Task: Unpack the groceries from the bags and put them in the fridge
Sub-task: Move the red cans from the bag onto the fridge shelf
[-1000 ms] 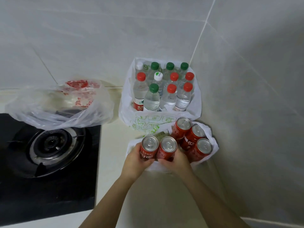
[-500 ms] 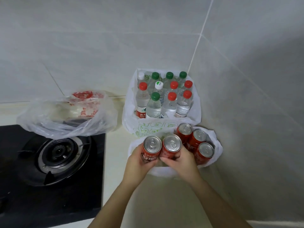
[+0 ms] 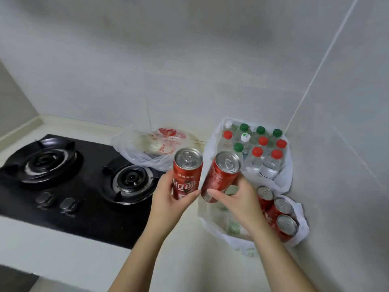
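1. Gripping one red can apiece, the hands were held over the bench (image 3: 63, 249): the left hand (image 3: 168, 199) was wrapped round an upright can (image 3: 187, 171), and the right hand (image 3: 237, 199) round a tilted can (image 3: 223, 173).
2. Three more cans (image 3: 281, 207) were seen standing in the near white bag (image 3: 303, 226), close to the right-hand wall.
3. Behind it, a second white bag (image 3: 282, 182) was packed with water bottles (image 3: 256, 152), and a clear bag (image 3: 134, 152) was slumped at the far edge of the hob (image 3: 73, 186).
4. The step in hand was judged to be unpacking the cans, with most of the groceries not yet put away.
5. No fridge was shown. For the next move, the two cans would need to be carried there firmly gripped, and its door managed with both hands full.
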{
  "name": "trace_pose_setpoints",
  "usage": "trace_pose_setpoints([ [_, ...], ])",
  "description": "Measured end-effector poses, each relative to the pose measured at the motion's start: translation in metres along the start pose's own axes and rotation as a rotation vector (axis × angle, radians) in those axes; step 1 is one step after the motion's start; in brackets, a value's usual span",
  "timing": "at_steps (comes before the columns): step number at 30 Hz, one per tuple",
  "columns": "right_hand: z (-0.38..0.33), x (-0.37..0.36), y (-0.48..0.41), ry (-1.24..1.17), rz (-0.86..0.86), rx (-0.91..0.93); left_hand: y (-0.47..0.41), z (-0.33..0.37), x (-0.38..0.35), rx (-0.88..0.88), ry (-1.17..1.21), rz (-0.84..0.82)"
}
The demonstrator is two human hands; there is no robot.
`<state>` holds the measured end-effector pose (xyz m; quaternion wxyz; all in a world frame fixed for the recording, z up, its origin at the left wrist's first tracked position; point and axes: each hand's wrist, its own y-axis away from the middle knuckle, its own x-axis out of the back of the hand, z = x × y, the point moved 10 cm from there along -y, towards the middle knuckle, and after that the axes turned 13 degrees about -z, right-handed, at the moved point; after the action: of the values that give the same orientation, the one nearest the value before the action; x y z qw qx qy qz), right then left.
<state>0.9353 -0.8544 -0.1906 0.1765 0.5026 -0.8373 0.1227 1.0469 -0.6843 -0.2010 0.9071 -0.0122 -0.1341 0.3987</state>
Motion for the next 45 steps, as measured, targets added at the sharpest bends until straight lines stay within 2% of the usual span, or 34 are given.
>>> trace_pose_setpoints([
  [7,-0.043,-0.078,0.0,-0.188,-0.326,0.106,0.086,0.019,0.064,0.048,-0.139,0.33],
  [20,-0.157,-0.268,0.081,-0.143,-0.915,0.359,0.298,0.037,0.176,0.226,-0.163,0.898],
  [32,-0.265,-0.429,0.294,-0.263,-1.377,0.564,0.569,0.084,0.219,0.327,-0.214,1.359],
  [38,-0.31,-0.48,0.413,-0.269,-1.509,0.622,0.698,0.12,0.22,0.352,-0.249,1.557],
  [45,-0.358,-0.513,0.535,-0.315,-1.69,0.647,0.813,0.175,0.207,0.413,-0.403,1.72],
])
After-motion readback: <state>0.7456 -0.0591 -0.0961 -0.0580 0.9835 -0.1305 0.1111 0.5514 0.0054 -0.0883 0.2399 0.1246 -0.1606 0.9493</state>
